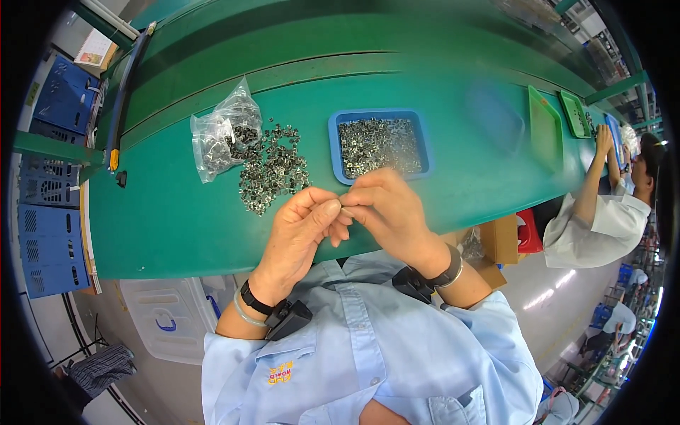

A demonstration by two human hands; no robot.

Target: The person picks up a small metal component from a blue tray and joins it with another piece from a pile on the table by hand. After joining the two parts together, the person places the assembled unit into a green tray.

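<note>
Small metal part (343,210): pinched between both hands' fingertips, barely visible, axis unclear.
Left hand (301,234): fingers closed on it.
Right hand (386,212): fingers closed on it.
Loose parts pile (273,170): beyond, nearer the left hand.

A small metal part (343,210) is pinched between the fingertips of both hands, mostly hidden. It sits above the green table's near edge.

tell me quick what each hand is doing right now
Left hand: fingers pinched shut at the fingertips; any part held is too small to tell.
Right hand: pinched shut against the left fingertips; contents cannot be told.
</note>
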